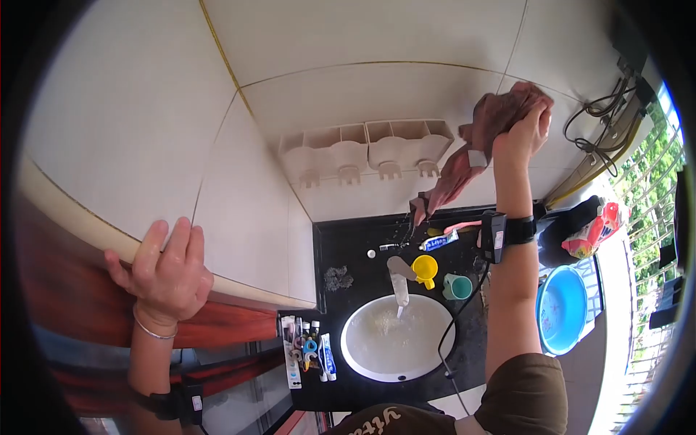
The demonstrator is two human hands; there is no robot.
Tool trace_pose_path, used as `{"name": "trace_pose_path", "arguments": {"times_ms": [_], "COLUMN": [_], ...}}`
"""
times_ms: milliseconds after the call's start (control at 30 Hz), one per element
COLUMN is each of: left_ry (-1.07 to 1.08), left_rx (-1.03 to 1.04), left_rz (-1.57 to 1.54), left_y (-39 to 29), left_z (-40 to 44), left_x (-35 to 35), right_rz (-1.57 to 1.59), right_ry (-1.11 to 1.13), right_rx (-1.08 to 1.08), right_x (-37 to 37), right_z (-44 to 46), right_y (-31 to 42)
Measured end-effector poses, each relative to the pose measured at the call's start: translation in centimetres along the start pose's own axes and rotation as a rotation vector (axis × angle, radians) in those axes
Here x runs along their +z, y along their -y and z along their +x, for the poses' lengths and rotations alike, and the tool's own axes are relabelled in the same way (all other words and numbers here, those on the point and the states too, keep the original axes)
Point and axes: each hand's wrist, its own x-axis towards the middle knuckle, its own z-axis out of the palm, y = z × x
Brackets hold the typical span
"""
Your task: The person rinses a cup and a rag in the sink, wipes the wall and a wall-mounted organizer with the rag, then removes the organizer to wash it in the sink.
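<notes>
High on the tiled wall at the right, my right hand point(523, 134) presses a bunched reddish-brown cloth point(500, 116), its wet end hanging down to the left above the counter. My left hand point(168, 268) rests with spread fingers on the edge of the tiled wall at the left and holds nothing. Between them, a white holder with compartments point(366, 148) is fixed to the wall. Below it, water runs from the tap point(400, 272) into the white oval sink point(348, 346).
The black counter point(333, 246) bears a yellow cup point(425, 270), a green cup point(457, 286), toothpaste point(439, 241) and a toothbrush. More tubes point(328, 357) lie left of the sink. A blue basin point(563, 310), a red-and-white bag point(598, 230), cables and a barred window are at the right.
</notes>
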Motion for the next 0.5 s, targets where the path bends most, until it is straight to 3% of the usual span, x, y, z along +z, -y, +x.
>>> {"name": "trace_pose_path", "arguments": {"times_ms": [100, 200, 300, 400, 500], "left_ry": [-0.005, 0.005, 0.026, 0.018, 0.045], "left_rx": [0.001, -0.014, -0.008, -0.006, -0.001], "left_rz": [-0.018, -0.022, -0.039, -0.017, 0.000], "left_y": [0.0, -0.1, -0.1, 0.0, 0.4], "left_z": [0.2, 0.2, -0.2, -0.1, -0.5], "left_x": [0.0, -0.2, -0.2, 0.0, 0.0], "right_rz": [0.102, 0.084, -0.137, -0.043, -0.059], "right_ry": [0.059, 0.236, 0.217, 0.129, 0.132], "right_rx": [-0.029, 0.011, 0.053, 0.177, 0.003], "right_x": [3.5, 4.7, 3.4, 1.0, -1.3], "right_z": [1.2, 3.2, 3.0, 0.4, -2.1], "right_y": [5.3, 5.7, 5.1, 5.2, 5.9]}}
